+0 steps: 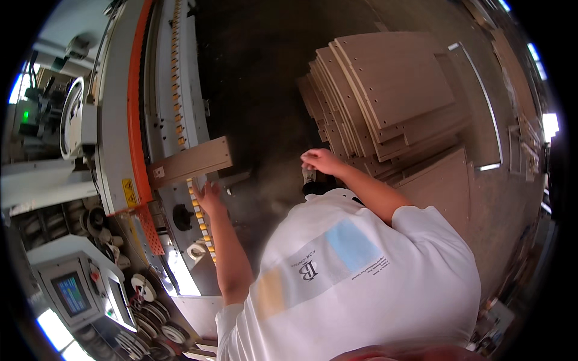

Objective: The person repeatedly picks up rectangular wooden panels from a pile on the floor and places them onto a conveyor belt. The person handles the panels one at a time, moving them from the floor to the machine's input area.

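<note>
A narrow brown board (195,161) lies across the conveyor track of a long machine, its left end at the machine's orange edge. Just below the board's near edge is my left hand (208,197), over the track, with its fingers spread. Whether the fingertips touch the board, I cannot tell. My right hand (320,161) hangs in front of my body over the floor. Its fingers are loosely curled together, and nothing shows in them. To its right stands a stack of brown panels (400,78) with small holes along their edges.
The machine (120,90) runs along my left side, with yellow track pads (176,78). A control panel with a screen (71,293) stands at lower left, near several rolls of edge strip (153,313). A large panel (439,186) lies beside the stack. A pale metal frame (490,114) is farther right.
</note>
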Motion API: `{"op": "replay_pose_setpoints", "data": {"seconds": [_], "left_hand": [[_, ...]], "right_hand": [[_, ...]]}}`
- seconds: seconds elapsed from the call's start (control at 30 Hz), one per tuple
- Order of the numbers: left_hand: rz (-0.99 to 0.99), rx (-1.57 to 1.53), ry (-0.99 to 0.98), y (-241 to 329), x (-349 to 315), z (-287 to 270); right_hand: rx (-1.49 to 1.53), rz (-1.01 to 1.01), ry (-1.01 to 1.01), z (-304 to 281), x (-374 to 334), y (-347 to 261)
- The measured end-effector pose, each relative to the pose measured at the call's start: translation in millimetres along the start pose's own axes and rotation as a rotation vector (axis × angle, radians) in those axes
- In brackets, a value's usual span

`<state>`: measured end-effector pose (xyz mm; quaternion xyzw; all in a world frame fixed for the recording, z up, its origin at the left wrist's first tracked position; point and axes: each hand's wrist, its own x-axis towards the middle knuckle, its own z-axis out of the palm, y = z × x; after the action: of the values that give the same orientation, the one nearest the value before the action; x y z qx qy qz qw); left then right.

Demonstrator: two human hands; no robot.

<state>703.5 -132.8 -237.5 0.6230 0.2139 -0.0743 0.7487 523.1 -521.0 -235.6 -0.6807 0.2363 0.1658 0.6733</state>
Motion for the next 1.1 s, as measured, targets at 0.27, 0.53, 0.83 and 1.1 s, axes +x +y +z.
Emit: {"op": "replay_pose_setpoints", "data": {"seconds": [0.27,0.53,0.83,1.1], "left_hand": [[-0.389,0.197,-0.44,-150.1,-51.9,-32.4],[0.083,1.129,-0.918,-150.7,-120.2,-6.9],[0.119,1.113,-0.909,-125.0,-87.0,-12.3],[-0.296,0.592,-0.838,-126.8,-99.0,-0.9]], "right_hand": [[0.438,0.226,0.906,-176.8,-76.6,80.4],[0.286,0.454,1.124,-241.4,-70.0,72.7],[0.474,0.473,1.104,-220.9,-87.0,102.7],[0.865,0.241,0.802,-153.2,-107.7,131.0]]}}
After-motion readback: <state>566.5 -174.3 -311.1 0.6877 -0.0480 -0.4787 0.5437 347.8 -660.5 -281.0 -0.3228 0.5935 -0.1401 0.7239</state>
